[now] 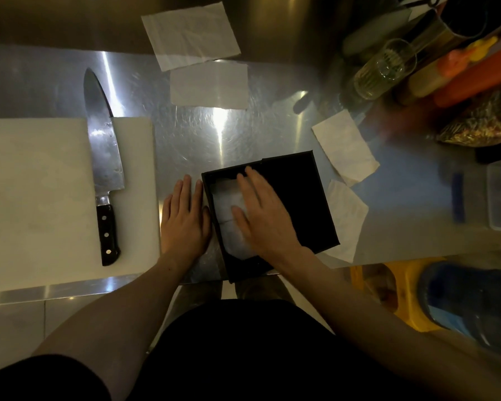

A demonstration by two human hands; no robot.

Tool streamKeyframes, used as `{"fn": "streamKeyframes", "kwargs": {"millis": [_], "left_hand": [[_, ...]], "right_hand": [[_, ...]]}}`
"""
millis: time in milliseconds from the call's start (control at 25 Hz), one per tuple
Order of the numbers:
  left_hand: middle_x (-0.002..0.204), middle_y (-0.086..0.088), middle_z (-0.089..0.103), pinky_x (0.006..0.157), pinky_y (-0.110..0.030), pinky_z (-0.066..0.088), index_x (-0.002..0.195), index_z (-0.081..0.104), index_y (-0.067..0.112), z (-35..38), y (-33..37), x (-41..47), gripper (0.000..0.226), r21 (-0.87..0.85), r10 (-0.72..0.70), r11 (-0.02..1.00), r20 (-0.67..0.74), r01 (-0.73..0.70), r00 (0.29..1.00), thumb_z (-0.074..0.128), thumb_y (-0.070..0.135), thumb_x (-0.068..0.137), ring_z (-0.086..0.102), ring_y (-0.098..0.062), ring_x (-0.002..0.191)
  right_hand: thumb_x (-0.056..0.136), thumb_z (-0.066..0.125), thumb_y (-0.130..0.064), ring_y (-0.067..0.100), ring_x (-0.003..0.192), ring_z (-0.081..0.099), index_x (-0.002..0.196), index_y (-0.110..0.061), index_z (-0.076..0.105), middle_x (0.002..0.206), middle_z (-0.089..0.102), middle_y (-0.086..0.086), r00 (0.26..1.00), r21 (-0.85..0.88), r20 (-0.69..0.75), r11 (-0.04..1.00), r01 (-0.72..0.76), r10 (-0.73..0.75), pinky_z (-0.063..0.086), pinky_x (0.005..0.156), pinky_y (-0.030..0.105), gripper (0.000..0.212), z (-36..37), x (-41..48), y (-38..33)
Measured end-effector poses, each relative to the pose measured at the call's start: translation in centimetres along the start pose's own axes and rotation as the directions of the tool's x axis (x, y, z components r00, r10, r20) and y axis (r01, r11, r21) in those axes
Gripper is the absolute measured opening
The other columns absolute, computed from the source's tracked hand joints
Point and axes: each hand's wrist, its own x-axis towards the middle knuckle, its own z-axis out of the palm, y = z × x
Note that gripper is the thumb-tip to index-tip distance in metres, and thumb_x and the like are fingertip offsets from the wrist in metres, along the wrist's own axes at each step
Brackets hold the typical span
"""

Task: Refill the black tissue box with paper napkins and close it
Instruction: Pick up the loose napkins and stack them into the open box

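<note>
At the counter's near edge we find the black tissue box [295, 198] open; right hand [265, 215] flat, fingers spread, pressing soft, compressible napkins [229, 204]; left hand [184, 218] open beside its rigid wall, the likeliest hold.

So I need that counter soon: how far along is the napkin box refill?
Partly done. White napkins already sit inside the open black tissue box. The right hand presses them flat while the left hand rests beside the box on the steel counter. Four loose napkins, such as one, lie outside. The box is not fully closed.
</note>
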Motion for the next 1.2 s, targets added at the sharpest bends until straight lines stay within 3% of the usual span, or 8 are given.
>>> {"fn": "streamKeyframes", "kwargs": {"millis": [120, 240, 360, 560, 760, 920, 1080, 1200], "left_hand": [[0.162, -0.012, 0.017, 0.120, -0.040, 0.010, 0.155, 0.017, 0.016, -0.3, 0.3, 0.0, 0.059, 0.013, 0.001, 1.000, 0.008, -0.001, 1.000, 0.030, 0.033, 0.100, 0.011, -0.026, 0.151], [0.162, -0.013, 0.018, 0.120, -0.041, 0.011, 0.155, 0.018, 0.015, -0.6, 0.5, -0.3, 0.060, 0.032, -0.002, 0.999, 0.012, 0.001, 1.000, 0.028, 0.034, 0.099, 0.011, -0.027, 0.151], [0.162, -0.014, 0.018, 0.119, -0.042, 0.012, 0.154, 0.021, 0.013, -0.8, 0.6, -0.3, 0.060, 0.032, -0.003, 0.999, 0.014, 0.002, 1.000, 0.032, 0.033, 0.098, 0.013, -0.028, 0.150], [0.161, -0.015, 0.021, 0.119, -0.044, 0.015, 0.153, 0.025, 0.009, -0.9, 1.0, 0.0, 0.061, 0.035, -0.011, 0.999, -0.004, 0.011, 1.000, 0.037, 0.029, 0.096, 0.017, -0.030, 0.149], [0.160, -0.016, 0.024, 0.118, -0.045, 0.017, 0.152, 0.027, 0.009, -0.8, 1.0, -0.1, 0.062, 0.036, -0.012, 0.999, -0.014, 0.013, 1.000, 0.037, 0.029, 0.095, 0.018, -0.029, 0.149], [0.160, -0.016, 0.024, 0.118, -0.046, 0.017, 0.152, 0.027, 0.009, -0.8, 1.0, 0.2, 0.063, 0.039, -0.015, 0.999, -0.008, 0.016, 1.000, 0.039, 0.030, 0.094, 0.018, -0.030, 0.149], [0.160, -0.015, 0.022, 0.119, -0.045, 0.016, 0.152, 0.026, 0.010, -0.7, 1.0, 0.1, 0.064, 0.036, -0.018, 0.999, -0.002, 0.018, 1.000, 0.042, 0.029, 0.094, 0.016, -0.029, 0.149], [0.161, -0.015, 0.022, 0.120, -0.044, 0.014, 0.153, 0.025, 0.010, -0.7, 1.0, 0.2, 0.064, 0.036, -0.014, 0.999, 0.009, 0.014, 1.000, 0.040, 0.031, 0.094, 0.015, -0.028, 0.150]], "right_hand": [[0.097, 0.049, -0.026, 0.020, 0.134, 0.037, 0.141, -0.011, 0.039, 0.144, 0.045, 0.013, 0.975, 0.168, -0.194, 0.983, -0.079, 0.111, 0.027, 0.113, 0.025, 0.048, -3.5, 1.7, 3.8], [0.097, 0.052, -0.022, 0.025, 0.123, 0.046, 0.134, -0.007, 0.049, 0.132, 0.053, 0.014, 0.903, 0.279, -0.232, 0.914, -0.294, 0.361, 0.037, 0.107, 0.035, 0.039, -5.4, 3.6, 9.9], [0.097, 0.052, -0.022, 0.028, 0.110, 0.055, 0.128, -0.006, 0.055, 0.124, 0.054, 0.016, 0.827, 0.271, -0.190, 0.838, -0.473, 0.529, 0.044, 0.097, 0.041, 0.035, -6.0, 4.6, 15.6], [0.096, 0.052, -0.028, 0.030, 0.109, 0.056, 0.121, -0.012, 0.061, 0.121, 0.055, 0.013, 0.767, 0.147, -0.147, 0.781, -0.607, 0.624, 0.047, 0.094, 0.042, 0.031, -6.2, 5.0, 20.9], [0.095, 0.052, -0.026, 0.030, 0.104, 0.058, 0.117, -0.012, 0.063, 0.119, 0.054, 0.014, 0.735, 0.115, -0.110, 0.743, -0.659, 0.669, 0.046, 0.092, 0.040, 0.028, -6.2, 5.9, 22.3], [0.096, 0.050, -0.022, 0.031, 0.093, 0.059, 0.104, -0.011, 0.064, 0.109, 0.057, 0.015, 0.730, 0.111, -0.126, 0.741, -0.663, 0.672, 0.047, 0.080, 0.038, 0.020, -6.2, 6.5, 22.1], [0.096, 0.050, -0.021, 0.026, 0.092, 0.058, 0.102, -0.011, 0.064, 0.107, 0.058, 0.011, 0.754, 0.184, -0.177, 0.774, -0.607, 0.633, 0.040, 0.077, 0.027, 0.018, -6.6, 6.6, 21.0], [0.093, 0.054, -0.017, 0.019, 0.086, 0.058, 0.096, -0.010, 0.065, 0.099, 0.060, 0.009, 0.784, 0.259, -0.318, 0.844, -0.469, 0.533, 0.036, 0.074, 0.019, 0.013, -7.7, 6.2, 18.6]]}}
